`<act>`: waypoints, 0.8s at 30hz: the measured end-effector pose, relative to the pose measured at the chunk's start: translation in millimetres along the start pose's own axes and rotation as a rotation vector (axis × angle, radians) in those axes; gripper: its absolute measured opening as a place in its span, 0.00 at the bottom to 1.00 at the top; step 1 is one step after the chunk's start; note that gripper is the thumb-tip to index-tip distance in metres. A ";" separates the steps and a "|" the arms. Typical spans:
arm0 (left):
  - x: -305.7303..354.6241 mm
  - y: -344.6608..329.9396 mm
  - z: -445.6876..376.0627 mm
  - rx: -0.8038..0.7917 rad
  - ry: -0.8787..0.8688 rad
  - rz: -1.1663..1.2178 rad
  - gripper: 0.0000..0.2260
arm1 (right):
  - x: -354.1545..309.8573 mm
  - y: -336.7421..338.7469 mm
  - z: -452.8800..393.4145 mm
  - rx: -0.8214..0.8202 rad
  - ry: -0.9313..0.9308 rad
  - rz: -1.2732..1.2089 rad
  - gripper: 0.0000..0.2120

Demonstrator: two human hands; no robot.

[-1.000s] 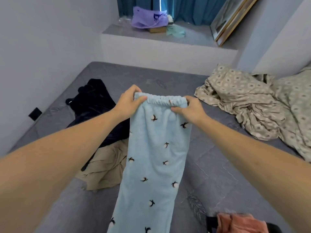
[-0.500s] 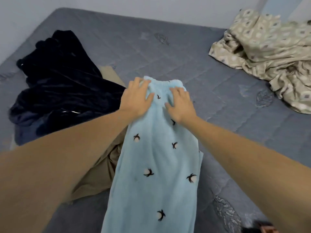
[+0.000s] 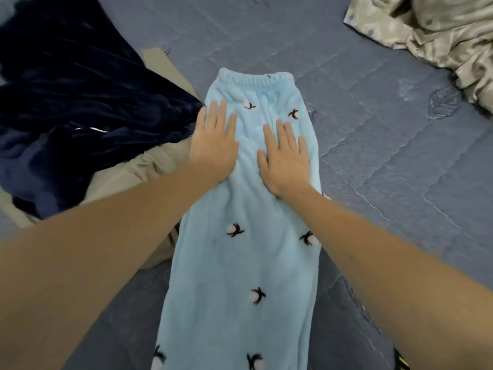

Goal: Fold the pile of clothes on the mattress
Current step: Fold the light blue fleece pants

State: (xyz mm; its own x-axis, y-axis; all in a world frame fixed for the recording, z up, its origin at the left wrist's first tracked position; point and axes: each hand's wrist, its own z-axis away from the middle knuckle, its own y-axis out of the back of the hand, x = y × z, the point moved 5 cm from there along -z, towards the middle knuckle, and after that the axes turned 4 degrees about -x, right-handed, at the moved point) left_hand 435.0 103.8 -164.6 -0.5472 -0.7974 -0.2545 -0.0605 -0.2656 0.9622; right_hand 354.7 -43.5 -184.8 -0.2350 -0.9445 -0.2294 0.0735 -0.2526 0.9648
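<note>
Two hands, left hand (image 3: pixel 215 145) and right hand (image 3: pixel 284 158); four garments; one mattress (image 3: pixel 373 129).

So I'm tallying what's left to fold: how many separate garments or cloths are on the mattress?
4: light blue pants under both hands, dark navy garment on the left, tan garment partly beneath it, patterned beige cloth at top right. More may be hidden underneath.
</note>
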 end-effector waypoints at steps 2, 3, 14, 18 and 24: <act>10.7 -4.0 41.7 0.035 -0.077 0.070 0.28 | -2.3 -3.7 37.4 0.025 -0.010 -0.013 0.30; 15.5 -7.2 65.4 0.055 -0.098 0.131 0.27 | -4.2 -5.7 56.7 0.039 -0.016 -0.022 0.30; 45.5 -28.1 292.8 0.009 0.109 0.552 0.28 | -33.4 -30.1 237.3 0.031 -0.006 -0.009 0.29; 55.1 -36.3 359.5 0.001 0.155 0.672 0.28 | -34.7 -39.2 309.4 0.050 -0.007 -0.138 0.30; 54.3 -36.8 453.2 0.045 0.287 0.983 0.28 | -57.9 -54.3 413.0 0.075 -0.146 -0.437 0.34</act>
State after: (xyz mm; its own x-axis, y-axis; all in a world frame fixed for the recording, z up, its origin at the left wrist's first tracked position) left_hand 29.1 315.8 -169.8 -0.1514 -0.7524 0.6410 0.2724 0.5916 0.7588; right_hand -36.0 111.6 -170.7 -0.3630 -0.7120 -0.6010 -0.1322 -0.5991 0.7896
